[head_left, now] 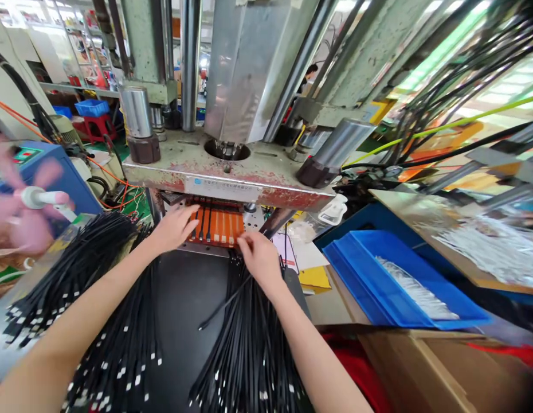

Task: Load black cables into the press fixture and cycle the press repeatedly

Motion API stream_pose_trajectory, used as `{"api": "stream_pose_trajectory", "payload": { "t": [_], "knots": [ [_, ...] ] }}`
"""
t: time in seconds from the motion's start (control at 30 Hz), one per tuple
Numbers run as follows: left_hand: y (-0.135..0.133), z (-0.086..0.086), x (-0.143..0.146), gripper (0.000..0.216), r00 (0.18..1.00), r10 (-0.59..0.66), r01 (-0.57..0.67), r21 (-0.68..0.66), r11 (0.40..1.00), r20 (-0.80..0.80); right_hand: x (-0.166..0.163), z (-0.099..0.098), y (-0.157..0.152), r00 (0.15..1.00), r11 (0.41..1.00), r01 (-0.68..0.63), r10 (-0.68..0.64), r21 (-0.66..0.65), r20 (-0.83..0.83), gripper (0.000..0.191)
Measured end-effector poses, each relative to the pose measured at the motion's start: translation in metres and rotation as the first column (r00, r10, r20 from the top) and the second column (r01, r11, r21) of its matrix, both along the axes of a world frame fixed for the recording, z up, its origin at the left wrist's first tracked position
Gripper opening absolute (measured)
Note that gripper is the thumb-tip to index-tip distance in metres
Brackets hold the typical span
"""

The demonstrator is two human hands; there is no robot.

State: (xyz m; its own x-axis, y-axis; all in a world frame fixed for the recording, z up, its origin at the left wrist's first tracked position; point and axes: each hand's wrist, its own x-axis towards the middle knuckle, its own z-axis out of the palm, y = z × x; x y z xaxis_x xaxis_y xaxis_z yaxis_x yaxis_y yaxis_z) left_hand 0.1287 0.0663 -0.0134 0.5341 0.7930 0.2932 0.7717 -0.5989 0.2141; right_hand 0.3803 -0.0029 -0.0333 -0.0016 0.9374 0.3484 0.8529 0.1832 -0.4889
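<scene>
An orange fixture with several slots lies under the press; a few black cables and pale connector ends sit in it. My left hand is at its left side, fingers apart and holding nothing that I can see. Close to the fixture's right front corner, my right hand is closed, thumb against fingers. A single black cable slants from under that palm; its gripped part is hidden. Below hangs a thick bundle of black cables with metal-tipped ends. More black cables lie beside my left forearm.
The press plate spans just above my hands, with steel columns over it. A pink fan blurs at left. Blue bins with white cables stand at right, near a cardboard box. A dark work surface lies below.
</scene>
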Motion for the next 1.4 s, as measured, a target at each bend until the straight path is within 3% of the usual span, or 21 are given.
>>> {"api": "stream_pose_trajectory", "payload": {
  "t": [0.07,0.13,0.2,0.3,0.37,0.47,0.6,0.7,0.77,0.83,0.9,0.97,1.1,1.3,1.4],
  "knots": [
    [-0.029,-0.013,-0.035,0.044,0.969,0.239,-0.233,0.087,0.969,-0.065,0.025,-0.017,-0.030,0.995,0.991,-0.027,0.039,-0.131,0.088,0.023],
    [-0.046,-0.024,-0.065,0.039,0.856,0.473,-0.473,0.057,0.879,-0.209,0.041,-0.031,-0.051,0.977,0.959,-0.118,0.159,-0.258,0.143,0.029],
    [-0.049,-0.030,-0.085,0.036,0.777,0.545,-0.590,-0.061,0.805,-0.314,0.048,-0.040,-0.061,0.956,0.935,-0.173,0.234,-0.310,0.175,0.030],
    [-0.040,-0.032,-0.098,0.033,0.799,0.549,-0.597,-0.213,0.774,-0.244,0.046,-0.039,-0.065,0.956,0.957,-0.129,0.190,-0.261,0.225,0.027],
    [-0.033,-0.029,-0.099,0.029,0.832,0.546,-0.550,-0.271,0.790,-0.094,0.040,-0.029,-0.067,0.974,0.980,-0.132,0.156,-0.148,0.163,0.027],
    [-0.031,-0.020,-0.095,0.031,0.857,0.491,-0.422,-0.336,0.842,0.154,0.021,-0.006,-0.073,0.978,0.977,-0.192,0.198,0.089,-0.063,0.022],
    [-0.044,0.006,-0.077,0.043,0.853,0.457,-0.404,-0.238,0.883,0.252,-0.023,0.019,-0.081,0.883,0.932,-0.220,0.316,0.290,-0.347,0.007],
    [-0.063,0.033,-0.057,0.035,0.833,0.406,-0.347,-0.216,0.913,0.375,-0.058,0.026,-0.083,0.768,0.923,-0.261,0.377,0.284,-0.518,0.011],
    [-0.077,0.053,-0.043,0.030,0.792,0.328,-0.192,-0.299,0.935,0.515,-0.075,0.027,-0.083,0.696,0.897,-0.362,0.440,0.252,-0.567,0.039],
    [-0.090,0.073,-0.030,0.026,0.732,0.237,0.019,-0.366,0.930,0.639,-0.086,0.029,-0.082,0.656,0.855,-0.467,0.507,0.226,-0.559,0.051],
    [-0.099,0.090,-0.018,0.021,0.680,0.148,0.204,-0.379,0.903,0.718,-0.090,0.033,-0.080,0.648,0.830,-0.520,0.538,0.202,-0.539,0.035],
    [-0.103,0.104,-0.008,0.018,0.646,0.084,0.312,-0.363,0.878,0.758,-0.090,0.038,-0.078,0.645,0.827,-0.530,0.536,0.187,-0.544,0.017],
    [-0.100,0.122,0.008,0.014,0.626,0.047,0.360,-0.342,0.868,0.779,-0.084,0.047,-0.075,0.649,0.842,-0.511,0.510,0.174,-0.564,0.013],
    [-0.085,0.133,0.031,0.022,0.616,0.041,0.485,-0.419,0.768,0.787,-0.079,0.037,-0.081,0.702,0.834,-0.525,0.538,0.171,-0.467,0.015],
    [-0.073,0.136,0.043,0.027,0.547,-0.004,0.425,-0.273,0.863,0.837,-0.073,0.023,-0.072,0.760,0.854,-0.508,0.507,0.114,-0.406,0.012]
  ]
}}
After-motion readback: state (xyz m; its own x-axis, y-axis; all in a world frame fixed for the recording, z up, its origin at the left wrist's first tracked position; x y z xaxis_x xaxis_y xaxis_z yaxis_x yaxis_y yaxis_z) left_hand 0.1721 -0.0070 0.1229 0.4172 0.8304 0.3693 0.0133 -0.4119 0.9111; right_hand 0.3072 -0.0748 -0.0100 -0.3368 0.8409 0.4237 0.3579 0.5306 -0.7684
